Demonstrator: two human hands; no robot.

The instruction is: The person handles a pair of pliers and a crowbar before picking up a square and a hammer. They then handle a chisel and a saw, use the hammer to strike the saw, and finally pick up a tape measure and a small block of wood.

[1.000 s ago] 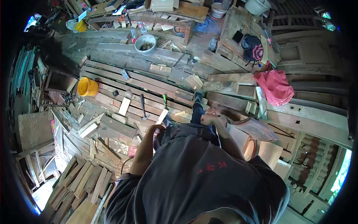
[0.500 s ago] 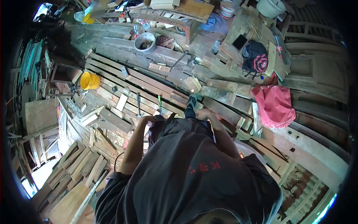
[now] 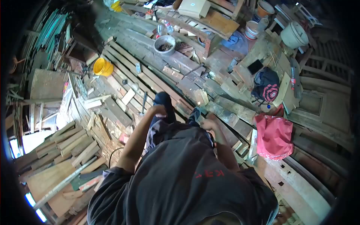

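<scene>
My left hand (image 3: 159, 110) hangs over my left trouser leg, its fingers curled in and nothing visible in them. Beside my right thigh is my right hand (image 3: 208, 123), fingers also bent inward, with no object showing. A dark-handled hammer-like tool (image 3: 144, 102) lies on the wooden slats (image 3: 125, 63), just beyond my left hand. My left leg (image 3: 163, 101) reaches forward over the slats, and my right shoe (image 3: 195, 113) shows close to my right hand. A small stack of pale wood pieces (image 3: 201, 96) lies ahead of that shoe.
A yellow bucket (image 3: 103, 67) stands at the slats' left, and a grey bucket (image 3: 164, 45) farther off. Planks are piled at lower left (image 3: 75, 144). To the right are a red bag (image 3: 274, 137), a dark drawstring bag (image 3: 265, 87) and a phone (image 3: 255, 66).
My left leg has come forward, covering the green-handled tool seen earlier. My left hand has lifted forward and right. The whole view has turned and shifted slightly.
</scene>
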